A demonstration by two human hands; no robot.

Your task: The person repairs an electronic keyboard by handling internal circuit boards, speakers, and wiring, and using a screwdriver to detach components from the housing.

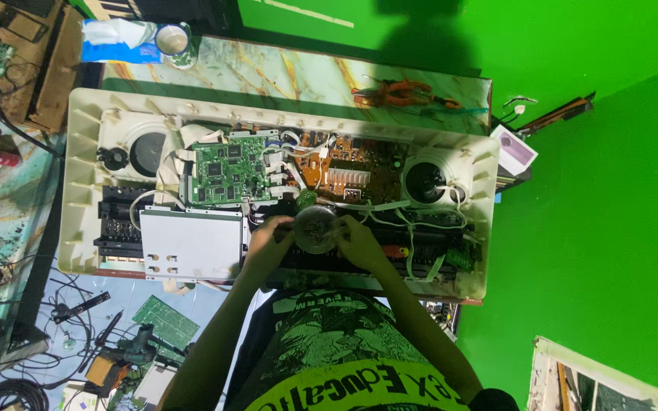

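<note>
My left hand and my right hand both grip a small round grey object, held over the near middle of an opened cream plastic casing. Inside the casing lie a green circuit board, an orange-brown circuit board and a white metal plate. A round black speaker sits at each end, one on the left and one on the right. White ribbon cables and wires run between the boards. What the round object is exactly I cannot make out.
The casing rests on a marble-patterned table with orange pliers and a cup at the far edge. A loose green board, cables and tools lie at the lower left. Green floor surrounds the right side.
</note>
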